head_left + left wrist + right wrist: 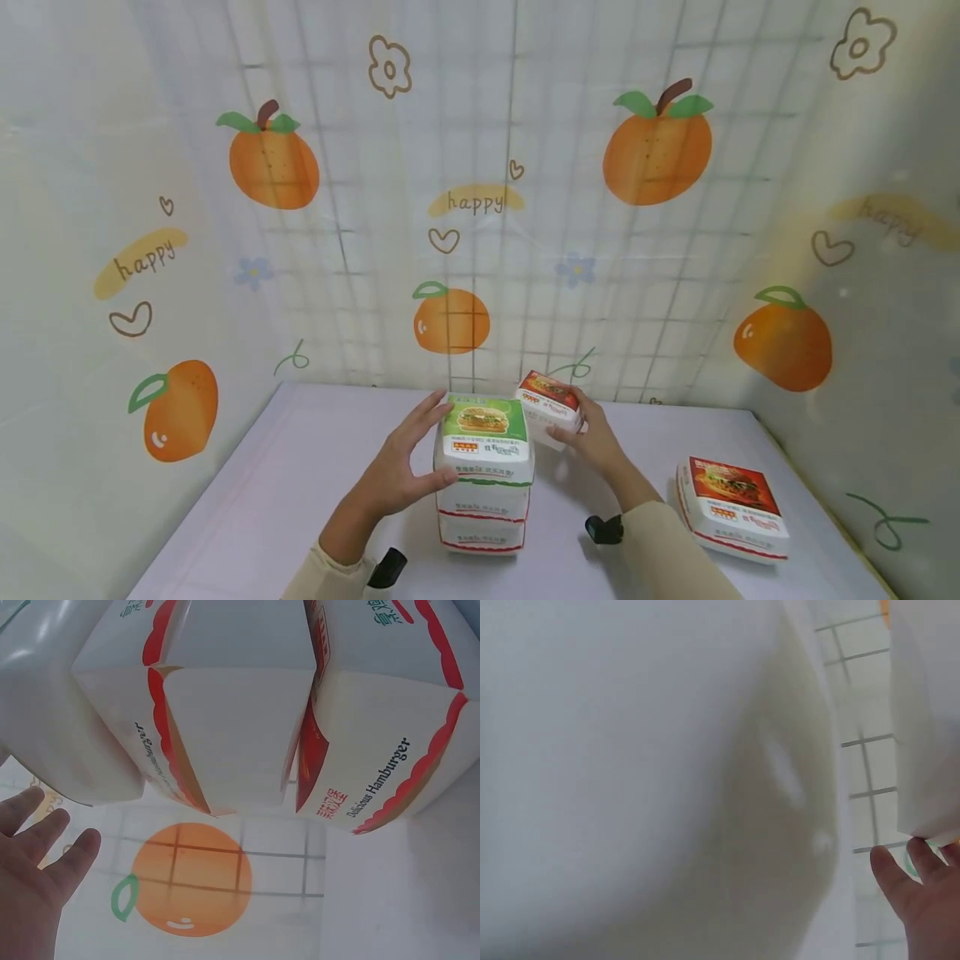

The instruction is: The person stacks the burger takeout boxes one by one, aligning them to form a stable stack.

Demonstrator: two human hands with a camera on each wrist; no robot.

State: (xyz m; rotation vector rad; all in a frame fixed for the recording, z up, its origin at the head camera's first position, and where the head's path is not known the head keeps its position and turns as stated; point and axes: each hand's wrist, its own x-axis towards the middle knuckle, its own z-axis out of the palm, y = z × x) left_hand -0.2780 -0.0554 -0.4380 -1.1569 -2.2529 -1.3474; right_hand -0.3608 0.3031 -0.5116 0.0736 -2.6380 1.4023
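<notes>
A stack of three hamburger boxes stands in the middle of the table, the top one a green-lidded burger box [486,437]. Below it sit two white burger boxes with red scalloped edges, whose sides fill the left wrist view as a middle box [232,727] and a right one [390,750]. My left hand [397,467] lies along the stack's left side, fingers and thumb spread around the top box. Behind the stack on the right, my right hand [596,442] grips a tilted red-lidded burger box [550,402] by its right side; the right wrist view shows fingertips at its edge.
Another red-lidded burger box [731,508] lies on the right of the white table [300,467]. A curtain [360,250] printed with oranges hangs behind the table and along both sides.
</notes>
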